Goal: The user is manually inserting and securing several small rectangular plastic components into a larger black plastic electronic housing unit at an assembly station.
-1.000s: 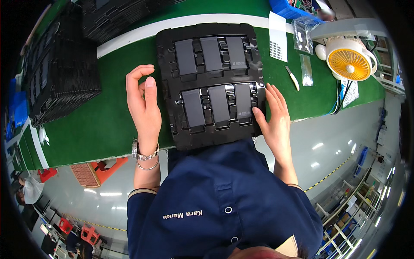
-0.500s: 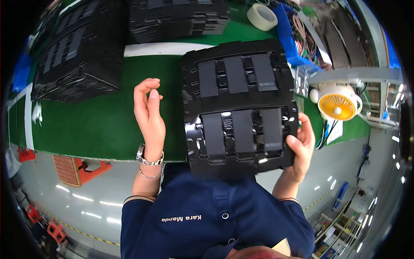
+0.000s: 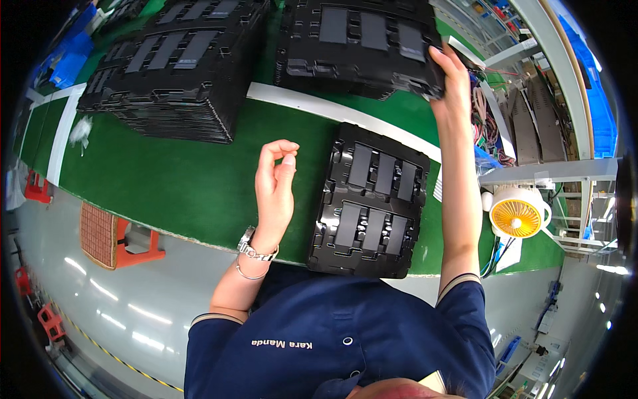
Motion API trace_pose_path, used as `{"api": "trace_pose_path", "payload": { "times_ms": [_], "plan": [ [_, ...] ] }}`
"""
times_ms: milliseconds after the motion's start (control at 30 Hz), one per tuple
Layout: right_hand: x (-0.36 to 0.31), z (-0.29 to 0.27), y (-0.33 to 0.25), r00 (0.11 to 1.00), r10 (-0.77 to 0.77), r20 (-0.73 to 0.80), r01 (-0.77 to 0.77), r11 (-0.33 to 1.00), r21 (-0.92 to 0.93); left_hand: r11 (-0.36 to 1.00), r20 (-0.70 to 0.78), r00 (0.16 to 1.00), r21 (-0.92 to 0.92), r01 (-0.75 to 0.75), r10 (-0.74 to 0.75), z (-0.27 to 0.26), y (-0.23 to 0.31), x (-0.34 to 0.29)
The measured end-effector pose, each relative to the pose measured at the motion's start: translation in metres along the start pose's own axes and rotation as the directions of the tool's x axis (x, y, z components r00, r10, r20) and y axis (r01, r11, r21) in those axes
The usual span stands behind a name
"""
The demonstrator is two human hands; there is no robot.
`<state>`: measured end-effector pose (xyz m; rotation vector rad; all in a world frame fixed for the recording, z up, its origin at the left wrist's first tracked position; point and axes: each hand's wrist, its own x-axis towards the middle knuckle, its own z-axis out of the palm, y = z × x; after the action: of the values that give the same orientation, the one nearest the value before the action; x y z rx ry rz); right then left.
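Observation:
At the back middle, my right hand (image 3: pixel 452 83) grips the right near corner of a black plastic tray (image 3: pixel 345 63), thumb on top. This tray holds dark grey flat rectangular pieces and is partly cut off by the upper picture edge. It is over other black trays there; whether it rests on them I cannot tell. Above the green table, my left hand (image 3: pixel 274 186) is empty, its fingers loosely bent and apart from the thumb. Just right of it, another black tray (image 3: pixel 325 233) with two rows of grey pieces lies at the table's front edge.
A tall stack of black trays (image 3: pixel 179 113) stands at the back left of the green table (image 3: pixel 166 173). On the right are a small white and yellow fan (image 3: pixel 517 218), cables and a metal frame (image 3: pixel 551 171). A red stool (image 3: pixel 126 239) stands below the table's front edge.
My right hand has moved away from me to the back with its tray, uncovering the tray at the front edge. My left hand stays empty near the front. The whole view has shifted.

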<state>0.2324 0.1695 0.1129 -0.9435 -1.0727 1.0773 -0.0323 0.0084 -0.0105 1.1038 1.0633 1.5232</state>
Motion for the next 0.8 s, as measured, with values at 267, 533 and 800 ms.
{"api": "trace_pose_path", "payload": {
  "times_ms": [267, 533, 800],
  "plan": [
    [0.050, -0.008, 0.055, 0.999, 0.000, -0.045, -0.023, 0.865, -0.502, 0.998, -0.003, 0.999, -0.046, 0.045, -0.045, 0.002, 0.006, -0.001],
    [0.029, -0.026, 0.078, 0.957, -0.287, 0.042, 0.192, 0.517, -0.834, 0.996, 0.059, 0.995, -0.034, 0.088, -0.085, 0.005, 0.003, -0.003],
    [-0.114, 0.003, 0.025, 0.849, -0.136, 0.510, 0.527, 0.169, -0.833, 0.993, 0.115, 0.987, -0.006, 0.114, -0.112, 0.008, 0.006, -0.002]
  ]
}}
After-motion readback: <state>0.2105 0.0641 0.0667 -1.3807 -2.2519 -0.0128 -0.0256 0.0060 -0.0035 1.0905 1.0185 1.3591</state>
